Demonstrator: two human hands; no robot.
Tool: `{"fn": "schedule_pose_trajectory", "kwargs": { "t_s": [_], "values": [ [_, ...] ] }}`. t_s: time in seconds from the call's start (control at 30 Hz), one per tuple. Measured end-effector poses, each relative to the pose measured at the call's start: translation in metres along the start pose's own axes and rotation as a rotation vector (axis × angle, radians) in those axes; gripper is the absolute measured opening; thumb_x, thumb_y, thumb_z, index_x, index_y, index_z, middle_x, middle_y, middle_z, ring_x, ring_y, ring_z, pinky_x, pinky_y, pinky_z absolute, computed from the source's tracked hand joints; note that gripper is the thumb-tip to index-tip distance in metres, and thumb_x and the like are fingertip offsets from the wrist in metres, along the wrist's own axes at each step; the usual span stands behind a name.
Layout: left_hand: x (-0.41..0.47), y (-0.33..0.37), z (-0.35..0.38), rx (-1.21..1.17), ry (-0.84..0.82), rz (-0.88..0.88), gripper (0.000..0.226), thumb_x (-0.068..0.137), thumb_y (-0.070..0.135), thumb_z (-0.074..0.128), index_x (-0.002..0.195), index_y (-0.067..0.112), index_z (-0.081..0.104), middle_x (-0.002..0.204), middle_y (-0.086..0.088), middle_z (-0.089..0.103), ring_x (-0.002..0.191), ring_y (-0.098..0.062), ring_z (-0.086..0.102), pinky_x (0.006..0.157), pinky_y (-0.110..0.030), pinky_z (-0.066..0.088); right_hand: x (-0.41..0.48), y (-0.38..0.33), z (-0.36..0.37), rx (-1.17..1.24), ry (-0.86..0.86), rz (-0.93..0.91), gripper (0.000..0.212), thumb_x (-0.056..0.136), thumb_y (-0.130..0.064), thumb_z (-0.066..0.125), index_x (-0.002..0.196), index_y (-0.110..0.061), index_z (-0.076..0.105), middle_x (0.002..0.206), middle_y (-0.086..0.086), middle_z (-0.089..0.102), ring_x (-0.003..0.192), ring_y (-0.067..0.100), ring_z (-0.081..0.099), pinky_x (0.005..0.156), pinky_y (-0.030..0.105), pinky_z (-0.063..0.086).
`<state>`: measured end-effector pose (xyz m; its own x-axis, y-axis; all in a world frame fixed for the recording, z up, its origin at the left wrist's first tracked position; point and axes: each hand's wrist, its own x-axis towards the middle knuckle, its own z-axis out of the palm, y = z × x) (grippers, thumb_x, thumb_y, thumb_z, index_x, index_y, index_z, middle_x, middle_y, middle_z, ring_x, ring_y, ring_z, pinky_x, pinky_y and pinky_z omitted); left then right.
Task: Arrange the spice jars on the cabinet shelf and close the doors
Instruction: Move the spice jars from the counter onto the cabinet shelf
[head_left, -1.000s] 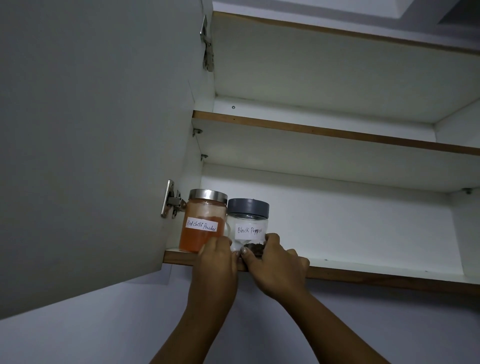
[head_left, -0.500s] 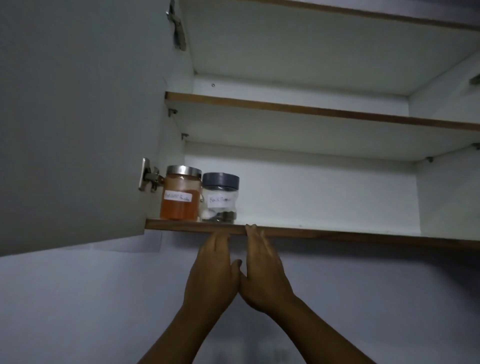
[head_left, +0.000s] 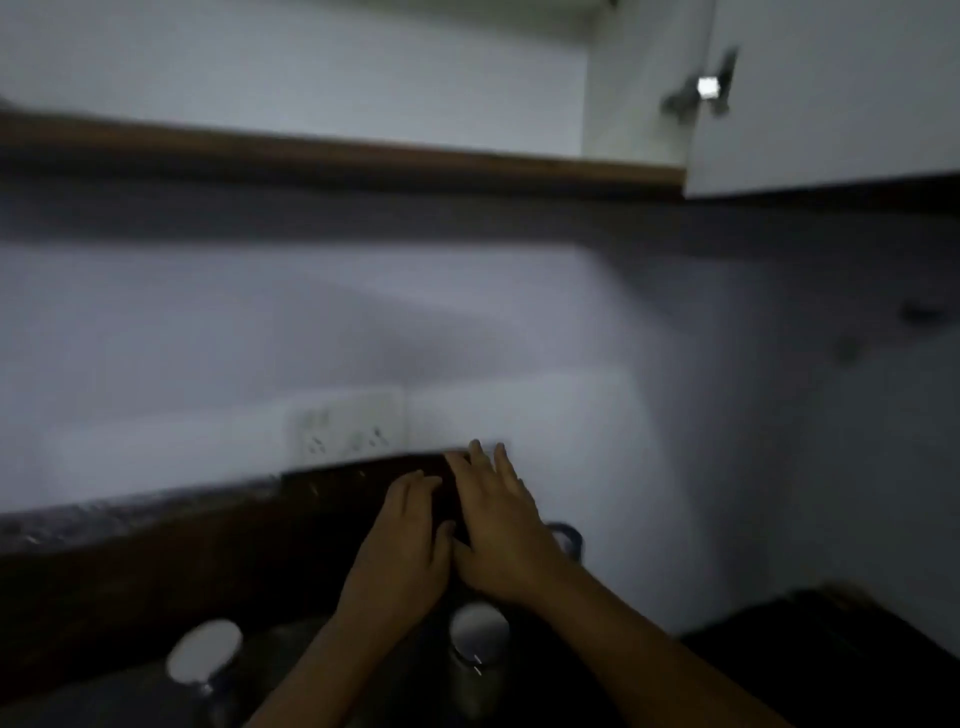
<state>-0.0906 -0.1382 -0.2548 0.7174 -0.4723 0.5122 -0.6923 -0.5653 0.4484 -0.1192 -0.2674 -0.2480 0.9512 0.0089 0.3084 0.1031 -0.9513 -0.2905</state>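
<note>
The view is blurred and dim. My left hand (head_left: 408, 540) and my right hand (head_left: 501, 525) hang side by side, palms down, fingers spread, holding nothing, above the dark counter (head_left: 130, 561). Two jars with shiny lids stand on the counter below them: one jar (head_left: 203, 652) at lower left, another jar (head_left: 478, 634) just under my right wrist. A third, grey-lidded jar (head_left: 569, 538) peeks out behind my right hand. The cabinet's bottom shelf edge (head_left: 363, 161) runs across the top. The two jars on the shelf are out of view.
The right cabinet door (head_left: 831, 93) stands open at the upper right with a metal hinge (head_left: 704, 88). A white wall socket plate (head_left: 345, 426) sits on the backsplash above the counter. A dark object (head_left: 831, 649) lies at the lower right.
The view has swung down and to the right, from the shelf to the counter. Both hands have dropped from the shelf edge to just above the counter jars.
</note>
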Motion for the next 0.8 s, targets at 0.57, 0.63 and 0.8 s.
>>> {"fn": "schedule_pose_trajectory", "kwargs": {
  "t_s": [0.57,0.63,0.8],
  "values": [
    [-0.085,0.074,0.272,-0.275,-0.632,-0.323,0.078,0.077,0.023,0.069,0.141,0.019,0.025,0.144,-0.006,0.033,0.13,-0.018,0.038,0.098,-0.017,0.03,-0.167,0.251,0.089,0.084,-0.452,0.421,0.106,0.072,-0.054,0.068,0.147,-0.024,0.0,0.156,0.015,0.004,0.143,0.039,0.0,0.114,0.058,0.015],
    [-0.084,0.074,0.289,-0.341,-0.609,-0.383,0.085,0.075,0.021,0.071,0.144,0.016,0.021,0.146,-0.007,0.033,0.133,-0.02,0.036,0.108,-0.027,0.033,-0.169,0.259,0.098,0.164,-0.451,0.448,0.109,0.073,-0.05,0.069,0.148,-0.024,-0.006,0.156,0.015,0.005,0.143,0.038,0.002,0.114,0.055,0.017],
    [-0.086,0.075,0.315,-0.447,-0.553,-0.438,0.092,0.074,0.014,0.072,0.145,0.022,0.013,0.149,-0.004,0.032,0.136,-0.015,0.032,0.107,-0.023,0.03,-0.169,0.271,0.114,0.407,-0.366,0.483,0.107,0.077,-0.029,0.073,0.148,-0.03,-0.007,0.154,0.009,0.019,0.137,0.026,0.03,0.11,0.041,0.034]
  ]
}}
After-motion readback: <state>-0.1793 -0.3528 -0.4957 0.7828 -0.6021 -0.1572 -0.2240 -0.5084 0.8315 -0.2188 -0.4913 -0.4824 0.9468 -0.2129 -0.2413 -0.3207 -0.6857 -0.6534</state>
